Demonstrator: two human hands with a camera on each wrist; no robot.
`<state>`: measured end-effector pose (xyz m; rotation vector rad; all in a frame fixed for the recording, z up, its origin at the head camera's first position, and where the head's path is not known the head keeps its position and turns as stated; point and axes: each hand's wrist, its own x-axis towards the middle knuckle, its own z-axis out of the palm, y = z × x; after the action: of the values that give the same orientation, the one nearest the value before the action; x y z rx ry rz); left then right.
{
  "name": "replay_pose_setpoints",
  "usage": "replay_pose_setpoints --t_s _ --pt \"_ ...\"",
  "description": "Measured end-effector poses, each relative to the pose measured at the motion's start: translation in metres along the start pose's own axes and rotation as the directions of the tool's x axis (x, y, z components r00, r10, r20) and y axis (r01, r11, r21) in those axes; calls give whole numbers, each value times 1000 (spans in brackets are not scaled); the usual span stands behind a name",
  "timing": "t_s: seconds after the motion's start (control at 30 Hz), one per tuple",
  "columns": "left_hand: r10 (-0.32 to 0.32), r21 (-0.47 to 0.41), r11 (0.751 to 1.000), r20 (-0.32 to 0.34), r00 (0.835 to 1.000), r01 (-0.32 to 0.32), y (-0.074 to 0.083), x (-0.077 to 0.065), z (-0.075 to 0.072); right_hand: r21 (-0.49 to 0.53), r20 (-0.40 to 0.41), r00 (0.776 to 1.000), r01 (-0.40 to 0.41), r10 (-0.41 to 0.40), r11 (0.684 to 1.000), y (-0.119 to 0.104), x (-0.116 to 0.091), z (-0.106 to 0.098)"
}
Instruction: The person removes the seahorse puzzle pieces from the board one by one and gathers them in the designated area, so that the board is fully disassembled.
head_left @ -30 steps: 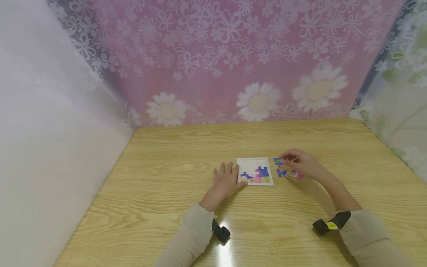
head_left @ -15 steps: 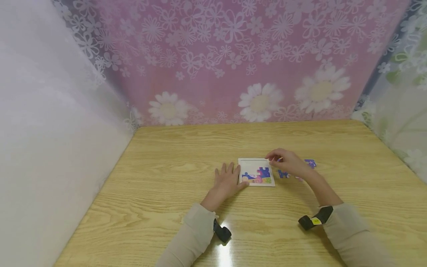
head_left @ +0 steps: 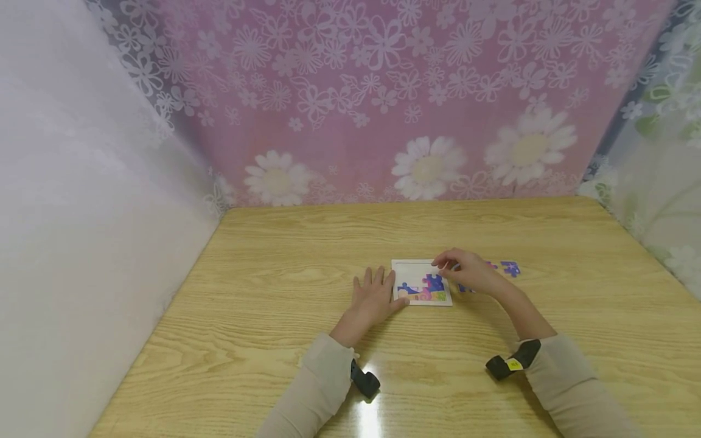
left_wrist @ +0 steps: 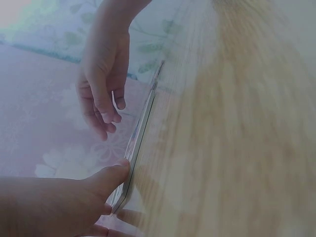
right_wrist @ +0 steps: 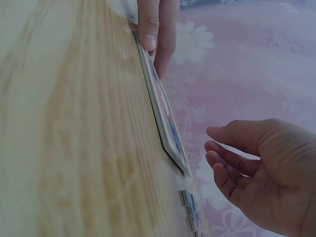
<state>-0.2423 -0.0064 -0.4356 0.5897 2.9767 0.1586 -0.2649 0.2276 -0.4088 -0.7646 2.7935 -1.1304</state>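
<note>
Mid-fitting, I judge: left hand (head_left: 372, 300) spread against the square white jigsaw frame (head_left: 412, 271), centre-right; right hand (head_left: 470, 272), fingers narrow, seemingly empty, needs a knobbed blue piece (head_left: 510, 268).

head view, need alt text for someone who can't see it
A partly filled jigsaw tray lies on a wooden table, a left hand resting against its left side and a right hand hovering over its upper right corner. Loose pieces lie to the right, with a pink floral backdrop behind.

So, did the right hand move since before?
Yes, left: in the head view, the right hand was right of the white frame; now it overlaps the frame's corner.
</note>
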Motion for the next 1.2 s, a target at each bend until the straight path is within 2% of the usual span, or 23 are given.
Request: replay_pose_setpoints --t_s 0.2,0.43,0.8,1.2 --pt "2 -15 1000 0 1000 -2 0 0 -1 8 46 999 -1 0 1000 8 1 3" --pt "0 -13 1000 1 1000 0 0 -2 -1 31 83 996 -43 40 999 14 2 8" --pt "8 -8 1000 3 1000 -8 -1 0 1 -53 101 994 -34 39 998 17 2 12" --pt "12 -6 1000 0 1000 -12 -2 1 2 -22 107 994 -34 36 999 16 2 12"
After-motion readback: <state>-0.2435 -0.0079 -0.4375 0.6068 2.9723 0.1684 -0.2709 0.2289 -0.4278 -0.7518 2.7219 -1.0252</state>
